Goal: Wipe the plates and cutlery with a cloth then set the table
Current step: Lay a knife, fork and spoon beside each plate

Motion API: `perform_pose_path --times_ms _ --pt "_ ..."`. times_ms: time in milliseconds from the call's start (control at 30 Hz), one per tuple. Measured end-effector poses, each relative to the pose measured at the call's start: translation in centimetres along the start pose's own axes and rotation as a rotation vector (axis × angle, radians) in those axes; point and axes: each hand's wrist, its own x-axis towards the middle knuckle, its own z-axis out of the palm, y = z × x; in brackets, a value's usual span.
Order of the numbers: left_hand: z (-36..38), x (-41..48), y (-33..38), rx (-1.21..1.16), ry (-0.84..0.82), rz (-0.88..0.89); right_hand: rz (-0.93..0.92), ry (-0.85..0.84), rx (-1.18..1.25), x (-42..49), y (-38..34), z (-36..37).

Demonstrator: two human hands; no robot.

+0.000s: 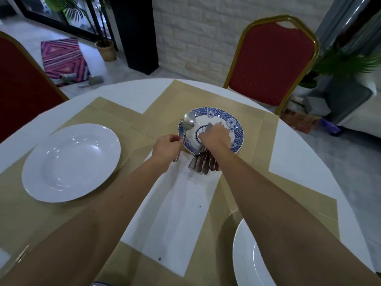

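A blue-patterned plate [231, 120] sits on a beige placemat at the table's middle. My left hand [165, 146] pinches the handle of a spoon [188, 121], whose bowl is raised over the plate's left rim. My right hand [215, 137] grips a bundle of cutlery [203, 164] lying across the plate; the handles stick out toward me over the plate's near rim, and fork tines show past my fingers. A white plate [70, 162] rests on the left placemat. Another white plate [247, 256] sits at the bottom right, partly cut off. No cloth is visible.
The round white table [299, 162] carries several beige placemats [253, 141]. Two red chairs with gold frames stand at the far right [272, 62] and the left [20, 83]. Potted plants, a striped rug and a black pillar lie beyond the table.
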Motion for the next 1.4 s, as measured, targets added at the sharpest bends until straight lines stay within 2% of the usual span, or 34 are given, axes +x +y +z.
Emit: perform_pose_path --times_ms 100,233,400,600,700,833,967,1100,1400 --pt "-0.1 -1.1 -0.1 -0.093 -0.066 -0.076 0.038 -0.011 0.154 0.0 0.3 -0.1" --pt "-0.8 -2.9 -0.3 -0.229 -0.121 -0.181 0.018 -0.059 0.223 -0.6 0.0 -0.8" --pt "-2.0 -6.3 -0.7 -0.283 -0.165 -0.204 -0.040 -0.024 0.225 -3.2 -0.2 -2.1" --pt "-2.7 -12.7 -2.1 -0.398 -0.173 -0.204 -0.175 -0.043 0.473 -10.4 0.6 -4.4" --pt "-2.2 -16.4 -3.8 -0.485 -0.160 -0.243 -0.241 0.001 0.450 -15.0 2.2 -5.6" --pt "-0.9 -22.4 -6.1 -0.632 -0.242 -0.369 -0.197 0.036 0.381 -21.8 5.7 -7.4" --pt "0.9 -27.4 -9.3 -0.622 -0.303 -0.451 -0.084 0.066 0.351 -27.7 10.4 -8.6" --pt "2.5 -31.8 -11.3 -0.645 -0.332 -0.500 -0.067 0.060 0.341 -32.5 14.3 -9.5" --pt "5.1 -36.1 -12.7 -0.662 -0.279 -0.689 -0.031 0.042 0.352 -37.7 19.3 -10.5"
